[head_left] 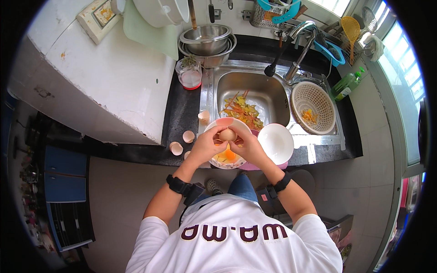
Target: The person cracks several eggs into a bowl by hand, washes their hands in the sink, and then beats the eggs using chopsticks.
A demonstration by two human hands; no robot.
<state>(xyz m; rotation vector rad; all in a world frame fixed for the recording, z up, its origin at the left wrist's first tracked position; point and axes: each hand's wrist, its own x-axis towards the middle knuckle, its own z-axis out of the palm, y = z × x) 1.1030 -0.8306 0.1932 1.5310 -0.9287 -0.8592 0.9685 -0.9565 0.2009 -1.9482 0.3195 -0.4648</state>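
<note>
Both my hands hold one brown egg [227,135] over a patterned bowl [224,122] at the counter's front edge. My left hand [205,144] grips the egg's left side, and my right hand [248,144] its right side, thumbs meeting below it. Yolk and egg white [230,155] lie in the bowl beneath. Whether the shell is cracked, I cannot tell. Just right of my right hand stands a white bowl [276,144], with nothing visible in it. Broken eggshells [176,148] lie on the counter left of my left hand.
Behind the bowls, the steel sink [268,98] holds vegetable peelings [243,110] under a faucet [304,34]. A beige colander [314,102] with orange scraps stands at its right, near a green soap bottle [348,84]. Stacked steel bowls [207,43] and a glass jar [188,75] are back left.
</note>
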